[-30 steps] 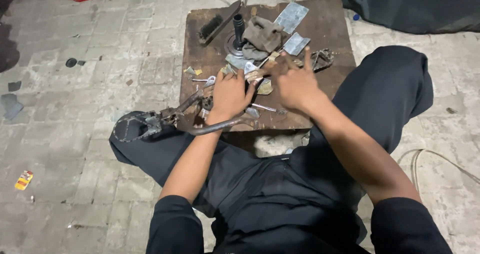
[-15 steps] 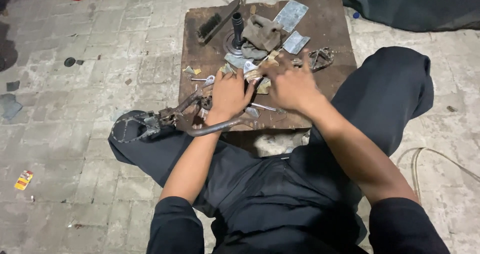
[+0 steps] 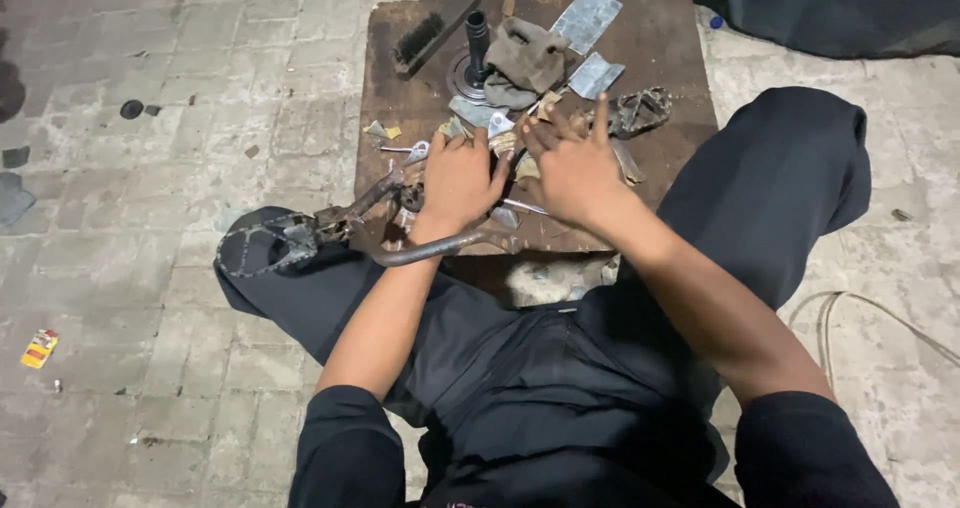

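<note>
My left hand (image 3: 455,180) lies knuckles-up on the brown wooden board (image 3: 680,48), its fingers curled down on a small metal part (image 3: 508,146) between my hands. My right hand (image 3: 572,164) pinches the same part from the right, index finger lifted. A bent crank arm (image 3: 430,250) runs under my left wrist to a black pedal (image 3: 262,248) hanging off the board's left side over my leg. What lies under my palms is hidden.
At the back of the board are a black brush (image 3: 428,34), an upright spindle (image 3: 477,40), a brown rag (image 3: 525,58) and two grey metal plates (image 3: 586,18). A second pedal (image 3: 640,110) lies right of my hands. A hose (image 3: 850,303) lies on the paved floor.
Both hands stay together over the small part. My right hand's fingers have shifted a little and its index finger now points up.
</note>
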